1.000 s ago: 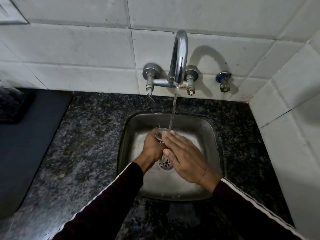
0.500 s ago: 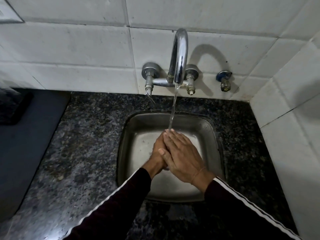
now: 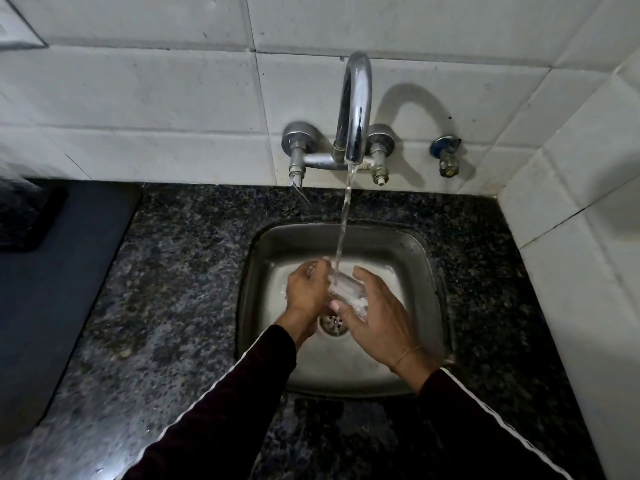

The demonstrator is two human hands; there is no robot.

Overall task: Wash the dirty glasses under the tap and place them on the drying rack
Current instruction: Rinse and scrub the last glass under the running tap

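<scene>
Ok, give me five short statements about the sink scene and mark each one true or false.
1. Water runs from the tap onto the glass. True.
2. The glass stands on the granite counter. False: both hands hold it over the steel sink.
3. The left hand and right hand are on the glass. True.
4. The sink drain is plugged with a stopper. False: its strainer is uncovered.
5. The sleeves are plain white. False: they are dark with a white stripe.
</scene>
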